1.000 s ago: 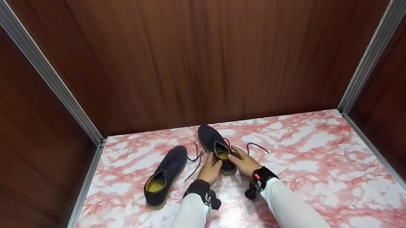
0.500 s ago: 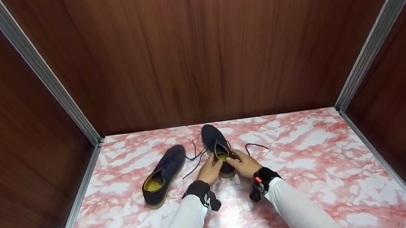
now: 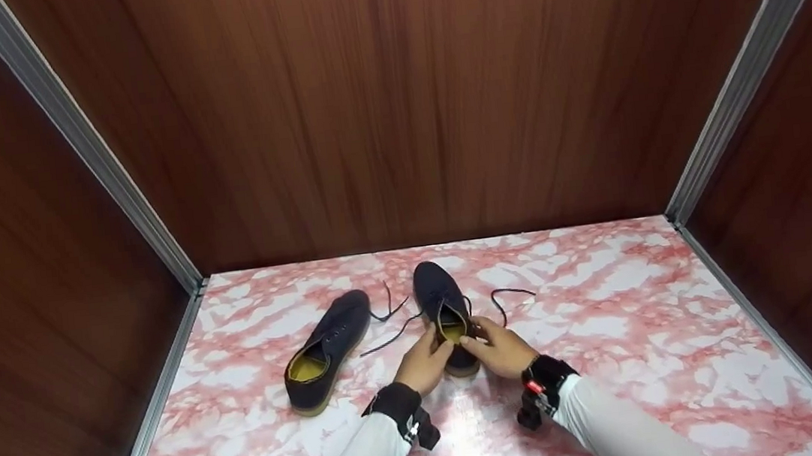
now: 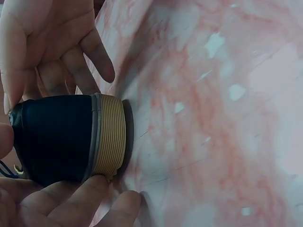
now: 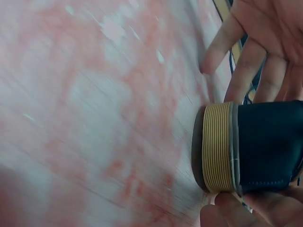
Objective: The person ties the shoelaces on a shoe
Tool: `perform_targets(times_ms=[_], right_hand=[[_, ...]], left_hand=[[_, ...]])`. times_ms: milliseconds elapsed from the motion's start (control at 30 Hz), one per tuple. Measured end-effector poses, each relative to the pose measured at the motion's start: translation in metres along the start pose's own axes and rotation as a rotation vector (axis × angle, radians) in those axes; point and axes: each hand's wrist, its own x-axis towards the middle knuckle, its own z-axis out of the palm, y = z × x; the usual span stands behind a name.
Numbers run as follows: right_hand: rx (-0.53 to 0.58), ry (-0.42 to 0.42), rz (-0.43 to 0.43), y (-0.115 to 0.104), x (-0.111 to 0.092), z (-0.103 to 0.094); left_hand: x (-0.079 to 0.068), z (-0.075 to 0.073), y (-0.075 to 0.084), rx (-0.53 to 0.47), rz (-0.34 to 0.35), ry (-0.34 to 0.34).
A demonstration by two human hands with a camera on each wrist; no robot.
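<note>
Two dark navy lace-up shoes rest on the floor in the head view. My left hand [image 3: 422, 362] and right hand [image 3: 505, 350] hold the right-hand shoe [image 3: 436, 285] from both sides near its heel, thumbs at the rim of the yellow-lined opening. Its toe points away from me, leaning slightly left. In the left wrist view the dark heel [image 4: 57, 137] with its ribbed tan sole [image 4: 110, 137] lies between both hands, fingers along the sides. The right wrist view shows the same heel [image 5: 267, 146] between the hands. The other shoe [image 3: 331, 345] stands untouched to the left.
Loose dark laces trail on the floor, one lace [image 3: 395, 337] between the shoes and another lace [image 3: 509, 291] to the right. The red-and-white marbled floor [image 3: 616, 357] is bounded by a brown wood panel [image 3: 393, 108] behind and panels at both sides.
Both hands have drawn the right-hand shoe toward me and slightly right, turning it a bit straighter. Its left lace has shifted apart from the other shoe's lace. The left shoe stays put.
</note>
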Motion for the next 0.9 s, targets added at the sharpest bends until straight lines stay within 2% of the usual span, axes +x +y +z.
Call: perform_targets(times_ms=[167, 467, 733, 900], right_hand=[[-0.015, 0.006, 0.008, 0.0, -0.022, 0.002], [-0.032, 0.024, -0.049, 0.002, -0.056, 0.008], [-0.03, -0.002, -0.081, 0.001, -0.079, 0.011], [-0.007, -0.019, -0.085, 0.0, -0.089, 0.014]], left_hand=[[-0.018, 0.005, 0.0, -0.004, 0.019, -0.007], [-0.048, 0.01, -0.003, -0.001, 0.068, -0.014], [-0.068, 0.011, -0.009, -0.018, 0.12, -0.037], [-0.079, 0.01, -0.013, 0.009, 0.133, -0.038]])
